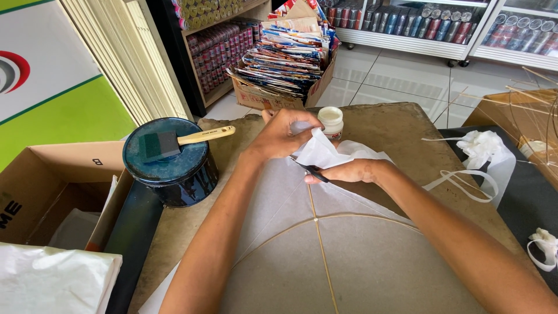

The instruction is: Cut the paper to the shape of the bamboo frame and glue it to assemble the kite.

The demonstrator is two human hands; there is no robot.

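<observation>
Between your hands lies the thin white paper (325, 152), light, limp, easily torn; your left hand (285, 135) pinches its bunched edge, your right hand (354, 171) grips small scissors (311, 170) beside it. Hold near the fold.

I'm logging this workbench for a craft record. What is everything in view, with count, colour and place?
kite: one, pale translucent sheet on thin tan sticks, flat on table centre
white paper: one crumpled piece, at kite's top, between the hands
glue jar: one, white, behind the hands
round tin: one, dark blue, table left
foam brush: one, dark pad, wooden handle, on the tin
cardboard box: one, brown, far left
paper scraps: white, table right
left hand: pinching the paper
right hand: on the paper, holding a dark thin tool
</observation>
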